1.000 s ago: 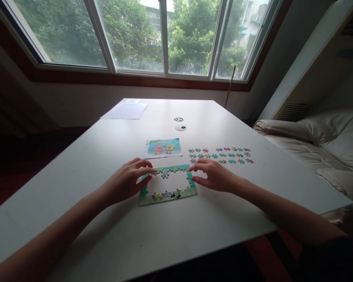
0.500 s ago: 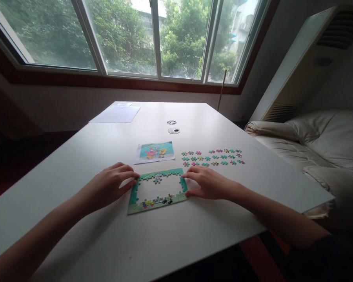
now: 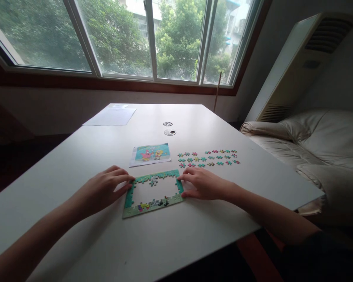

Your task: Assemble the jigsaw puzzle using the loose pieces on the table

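Note:
A partly assembled jigsaw puzzle (image 3: pixel 153 209) lies flat on the white table, a green and teal border of joined pieces around a bare middle. My left hand (image 3: pixel 108 184) grips its left edge near the upper corner with thumb and fingers. At the right edge, my right hand (image 3: pixel 201 183) holds the border the same way, fingers above and thumb lower down. Just beyond the puzzle lies a printed cartoon picture (image 3: pixel 151 154) on paper. Loose jigsaw pieces (image 3: pixel 207 157) sit in rows to the right of that picture, past my right hand.
The white table (image 3: pixel 85 246) has two round inserts (image 3: pixel 170 132) farther back. A sheet of paper (image 3: pixel 110 116) lies at the far left. Beyond the table are a window (image 3: pixel 123 39) and a thin stick (image 3: pixel 217 92). A cream sofa (image 3: pixel 326 145) stands at the right.
The whole scene has shifted slightly left in view as the camera turned. Both hands keep the same hold on the puzzle, which shows no clear movement on the table.

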### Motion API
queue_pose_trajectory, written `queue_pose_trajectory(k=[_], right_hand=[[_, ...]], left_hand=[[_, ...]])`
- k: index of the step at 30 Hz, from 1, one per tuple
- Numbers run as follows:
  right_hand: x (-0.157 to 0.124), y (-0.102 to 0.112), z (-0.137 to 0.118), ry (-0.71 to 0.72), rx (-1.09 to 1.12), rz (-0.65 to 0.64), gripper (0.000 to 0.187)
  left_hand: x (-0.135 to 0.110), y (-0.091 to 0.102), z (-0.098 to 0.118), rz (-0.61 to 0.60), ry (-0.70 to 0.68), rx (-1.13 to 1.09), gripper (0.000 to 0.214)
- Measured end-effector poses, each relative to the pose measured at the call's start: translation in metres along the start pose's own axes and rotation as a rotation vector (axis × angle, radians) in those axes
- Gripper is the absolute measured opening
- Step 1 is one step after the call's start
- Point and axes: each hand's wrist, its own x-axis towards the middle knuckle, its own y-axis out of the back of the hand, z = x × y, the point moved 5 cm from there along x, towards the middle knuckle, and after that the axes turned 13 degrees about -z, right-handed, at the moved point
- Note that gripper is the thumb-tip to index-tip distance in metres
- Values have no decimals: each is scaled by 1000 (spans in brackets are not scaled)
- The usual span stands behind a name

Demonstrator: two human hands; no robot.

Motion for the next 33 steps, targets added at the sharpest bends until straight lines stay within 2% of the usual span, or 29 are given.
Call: queue_pose_trajectory(k=[9,13,16,19,23,26,33], right_hand=[[1,-2,-2,1,9,-5,45],[-1,8,5,11,21,16,38],[-11,27,33,-59,49,72,19],[-27,47,78,-239,32,138,12],[-44,51,127,-483,10,59,13],[-45,41,144,-536,44,-12,15],[-38,29,158,-555,73,-46,13]], left_hand=[[-1,1,1,0,0,10,35],[0,1,1,-9,4,24,35],[0,1,1,-9,8,34,36],[0,1,2,-15,8,37,36],[-1,1,1,-4,11,19,36],[-1,-1,0,-9,11,26,35],[0,-1,1,-27,8,46,35]])
